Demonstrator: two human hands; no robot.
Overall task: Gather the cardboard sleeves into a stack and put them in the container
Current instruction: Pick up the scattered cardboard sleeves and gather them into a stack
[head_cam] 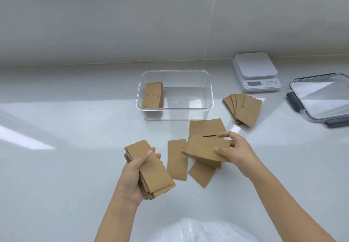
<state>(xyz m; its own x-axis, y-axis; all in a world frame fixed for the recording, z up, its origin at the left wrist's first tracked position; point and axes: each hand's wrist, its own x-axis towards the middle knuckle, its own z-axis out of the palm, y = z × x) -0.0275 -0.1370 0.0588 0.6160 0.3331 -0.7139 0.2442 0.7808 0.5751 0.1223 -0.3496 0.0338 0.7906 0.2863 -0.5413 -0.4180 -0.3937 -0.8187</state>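
The left hand (pixel 132 173) is wrapped around a thick stack of flattened kraft sleeves (pixel 151 171), thumb pressed across the smooth top face while the corrugated edges show along the stack's left and near sides. The right hand (pixel 236 153) pinches a single matte brown sleeve (pixel 204 150) by its right end, thumb below and fingers above, held just over a loose heap of sleeves (pixel 205 128) on the glossy white countertop (pixel 66 166). Two more sleeves lie flat between the hands: an upright rounded-corner one (pixel 177 159) and a tilted one (pixel 202 173) partly tucked under the heap. Behind them stands the clear, rigid plastic container (pixel 174 94), rectangular with rounded corners, holding a small batch of sleeves (pixel 153 98) leaning against its left wall; the rest of its floor is bare. To its right a fanned pile of sleeves (pixel 243 109) lies near a white digital kitchen scale (pixel 255 71), and a transparent lid with grey clips (pixel 321 100) sits at the right edge. The counter left of the container is open up to the pale tiled wall (pixel 113 24).
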